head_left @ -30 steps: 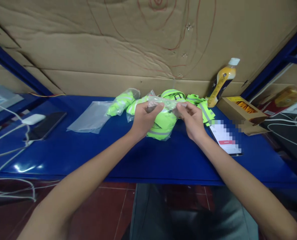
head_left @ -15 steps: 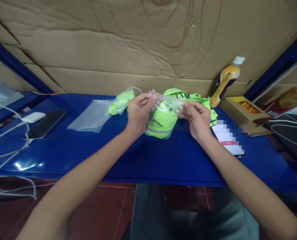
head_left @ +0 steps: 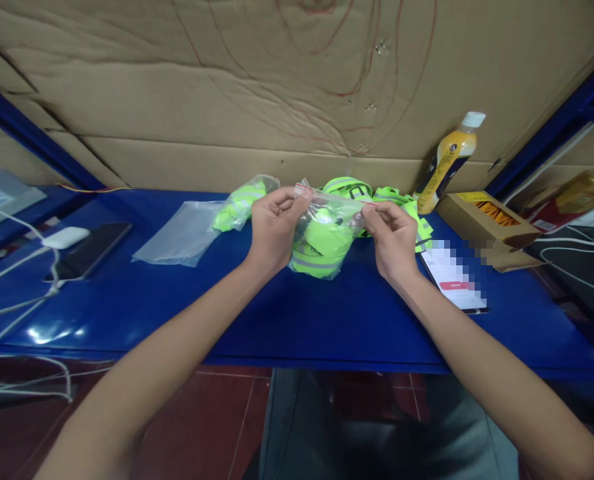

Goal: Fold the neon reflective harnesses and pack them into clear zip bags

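Observation:
A clear zip bag (head_left: 334,203) is stretched between my hands, with a folded neon-yellow reflective strap (head_left: 321,250) inside it. My left hand (head_left: 275,225) pinches the top left corner of the bag, by its red-lined zip edge. At the opposite corner my right hand (head_left: 393,235) pinches the same edge between thumb and finger. Behind the bag lie loose neon reflective straps (head_left: 347,188), partly hidden by it. Left of my left hand rests another filled clear bag (head_left: 247,202), beside a flat stack of clear bags (head_left: 179,233).
A yellow drink bottle (head_left: 449,160) leans at the back right, near an open cardboard box (head_left: 497,220) of orange packets. A lit phone (head_left: 454,283) lies right of my right hand. At left are a dark phone (head_left: 91,252), a white charger (head_left: 67,237) and white cables.
The whole view has shifted very slightly. Both hands keep their pinch on the bag's top edge, and my right thumb has moved a little along it.

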A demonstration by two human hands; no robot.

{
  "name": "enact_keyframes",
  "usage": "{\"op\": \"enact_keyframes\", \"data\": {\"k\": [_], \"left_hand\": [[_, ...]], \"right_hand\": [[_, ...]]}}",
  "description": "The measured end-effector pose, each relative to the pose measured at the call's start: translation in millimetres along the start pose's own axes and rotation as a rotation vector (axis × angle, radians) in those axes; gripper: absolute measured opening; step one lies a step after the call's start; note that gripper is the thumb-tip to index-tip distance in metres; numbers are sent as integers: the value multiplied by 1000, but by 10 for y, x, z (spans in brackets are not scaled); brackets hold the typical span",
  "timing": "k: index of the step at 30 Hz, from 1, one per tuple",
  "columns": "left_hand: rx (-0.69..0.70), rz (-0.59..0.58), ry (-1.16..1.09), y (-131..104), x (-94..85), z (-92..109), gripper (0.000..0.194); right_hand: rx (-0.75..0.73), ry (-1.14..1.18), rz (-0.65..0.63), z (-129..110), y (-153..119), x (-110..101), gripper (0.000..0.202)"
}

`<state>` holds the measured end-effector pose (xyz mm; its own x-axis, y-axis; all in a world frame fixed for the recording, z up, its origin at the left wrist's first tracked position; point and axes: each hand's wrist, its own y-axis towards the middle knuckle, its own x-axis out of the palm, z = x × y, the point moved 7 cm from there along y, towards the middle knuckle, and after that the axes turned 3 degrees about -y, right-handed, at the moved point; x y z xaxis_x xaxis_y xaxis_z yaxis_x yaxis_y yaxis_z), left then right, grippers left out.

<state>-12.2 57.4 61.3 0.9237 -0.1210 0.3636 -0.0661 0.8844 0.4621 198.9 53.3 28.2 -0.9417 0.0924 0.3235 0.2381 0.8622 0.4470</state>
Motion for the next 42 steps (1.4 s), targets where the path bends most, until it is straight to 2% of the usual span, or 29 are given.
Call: {"op": "enact_keyframes", "data": {"k": [4,9,16,21,27,33,37,42], "left_hand": [[-52,-5,13,2,0,-42,24],[-22,-20,11,-19,34,13,18],[-132,-71,42,-39,85,-23,20],[-35,-78,95,-75,128,34,14],[-58,-95,87,-81,148,19,12],[28,-144,118,-86,173,58,10],[74,-153,182,-86,160,54,19],[150,-172,283,-113,180,81,25]], "right_hand": [[16,20,-9,12,3,23,27],[24,-9,-47,5,-4,66,29],[35,-22,-70,-43,-29,112,28],[71,18,-74,-62,-55,155,23],[91,7,-65,-76,-71,168,26],[103,-19,-90,-106,-88,200,21],[161,20,-80,-79,-107,208,23],[212,47,-147,-100,-142,265,21]]}}
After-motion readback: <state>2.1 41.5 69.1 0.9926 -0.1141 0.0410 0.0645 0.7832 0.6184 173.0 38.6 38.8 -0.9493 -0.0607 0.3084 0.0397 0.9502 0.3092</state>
